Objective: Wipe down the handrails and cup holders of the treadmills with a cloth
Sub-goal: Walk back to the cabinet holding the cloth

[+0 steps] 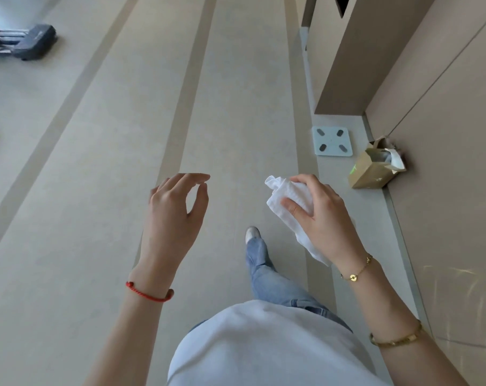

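My right hand (321,215) grips a crumpled white cloth (290,200) in front of me, over the beige floor. To its left my left hand (178,207) hangs in the air with loosely curled fingers and holds nothing. No treadmill handrail or cup holder shows in the head view. Only the dark base of a piece of gym equipment (27,41) appears at the far upper left.
A pale blue bathroom scale (332,141) lies on the floor by the brown wall panels (445,135) on the right. A brown paper bag (374,168) stands beside it against the wall. My leg in jeans (260,254) steps forward along the striped floor (97,162).
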